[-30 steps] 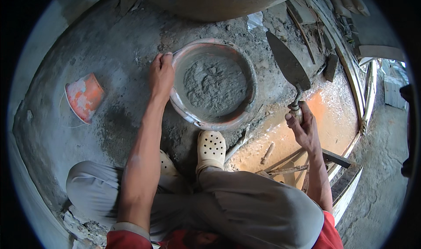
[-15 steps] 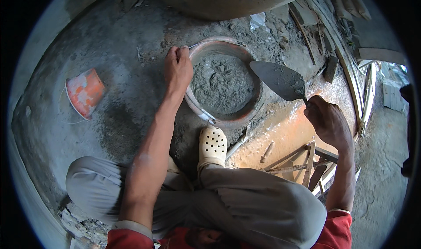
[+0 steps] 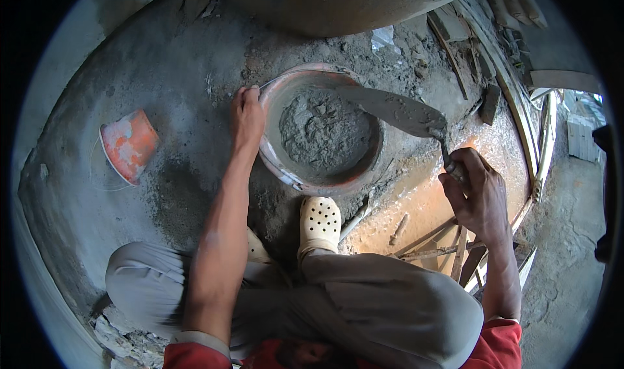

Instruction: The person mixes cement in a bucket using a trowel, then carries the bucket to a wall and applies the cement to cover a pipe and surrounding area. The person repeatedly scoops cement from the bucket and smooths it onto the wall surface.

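A round orange bucket, its rim smeared with cement, stands in front of my feet. Wet grey mortar lies inside it with a rough, lumpy surface. My left hand is closed on the bucket's left rim. In my right hand is the handle of a pointed trowel, the fingers wrapped around it. The blade, coated with grey mortar, reaches over the bucket's far right rim, its tip above the inside. Whether the tip touches the mortar I cannot tell.
A smaller orange bucket lies tipped on the floor at left. A large rounded vessel is beyond the mortar bucket. Wooden boards and rubble line the right; a wooden frame is beside my right knee. My pale clog is close to the bucket.
The bucket has shifted slightly left along with my left hand. The trowel blade has swung left over the bucket and turned more edge-on, while my right hand's grip has rotated.
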